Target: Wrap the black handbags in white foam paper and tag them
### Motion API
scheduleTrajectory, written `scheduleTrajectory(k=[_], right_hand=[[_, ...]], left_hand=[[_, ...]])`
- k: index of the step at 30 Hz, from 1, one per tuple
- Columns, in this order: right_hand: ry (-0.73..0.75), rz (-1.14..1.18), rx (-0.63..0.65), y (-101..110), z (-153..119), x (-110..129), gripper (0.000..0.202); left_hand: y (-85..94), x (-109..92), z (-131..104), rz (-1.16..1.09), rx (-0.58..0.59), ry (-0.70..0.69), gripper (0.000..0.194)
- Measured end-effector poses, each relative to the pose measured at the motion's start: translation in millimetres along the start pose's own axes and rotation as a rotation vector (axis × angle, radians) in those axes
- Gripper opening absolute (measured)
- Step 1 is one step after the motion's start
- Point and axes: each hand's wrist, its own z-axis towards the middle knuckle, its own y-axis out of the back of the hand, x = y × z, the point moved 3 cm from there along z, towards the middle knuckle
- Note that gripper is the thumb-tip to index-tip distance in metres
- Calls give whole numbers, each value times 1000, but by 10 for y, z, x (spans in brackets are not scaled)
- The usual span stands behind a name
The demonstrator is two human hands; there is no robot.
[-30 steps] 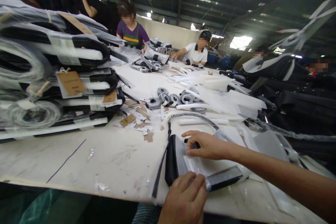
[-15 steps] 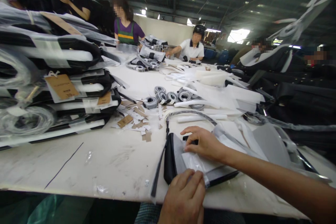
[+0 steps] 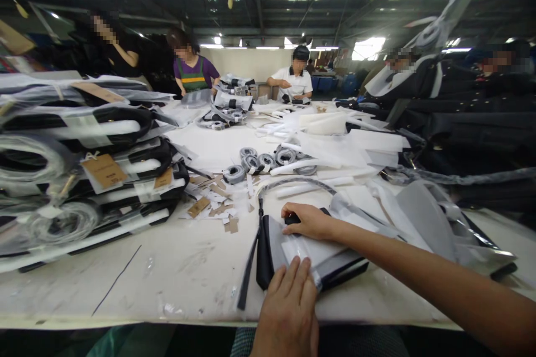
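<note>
A black handbag (image 3: pixel 264 256) lies on the table in front of me, its front covered by white and grey wrapping sheets (image 3: pixel 293 245). Its strap (image 3: pixel 293 181), partly in clear wrap, arches behind it, and a dark strap end hangs down its left side. My left hand (image 3: pixel 288 304) rests flat on the lower part of the wrapping, fingers stretched out over a clear strip. My right hand (image 3: pixel 307 221) reaches in from the right at the bag's far edge, fingers and thumb curled round a black part there. The fingertips' exact contact is partly hidden.
Wrapped black bags (image 3: pixel 125 167) with brown tags are stacked at left. Cardboard scraps (image 3: pixel 213 195), coiled wrapped straps (image 3: pixel 251 162) and white foam sheets (image 3: pixel 322 122) lie beyond the bag. Dark bags (image 3: pixel 473 128) pile up at right. Several people are at the far side.
My left fingers have straightened and now lie flatter on the wrapping. My right hand has closed more round the black part at the far edge. The camera view has levelled.
</note>
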Motion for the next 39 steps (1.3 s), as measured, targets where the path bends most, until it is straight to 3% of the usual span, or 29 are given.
scheduleTrajectory(k=[4, 11, 18, 24, 27, 32, 39], right_hand=[[11, 22, 24, 9, -10, -5, 25], [-25, 70, -81, 56, -199, 56, 21], [110, 99, -167, 190, -543, 257, 57], [148, 20, -35, 240, -597, 332, 89], [155, 36, -38, 236, -505, 284, 76], [112, 167, -73, 206, -325, 158, 4], [138, 355, -193, 286, -518, 259, 10]], left_hand=[[35, 12, 22, 40, 41, -28, 32], [55, 48, -10, 91, 1, -107, 33], [-12, 28, -65, 72, -65, -81, 31], [-6, 56, -33, 98, -101, -109, 37], [-14, 63, -29, 112, -133, -122, 35], [-18, 67, -20, 114, -135, -124, 29], [-2, 73, 7, 102, -134, -59, 30]])
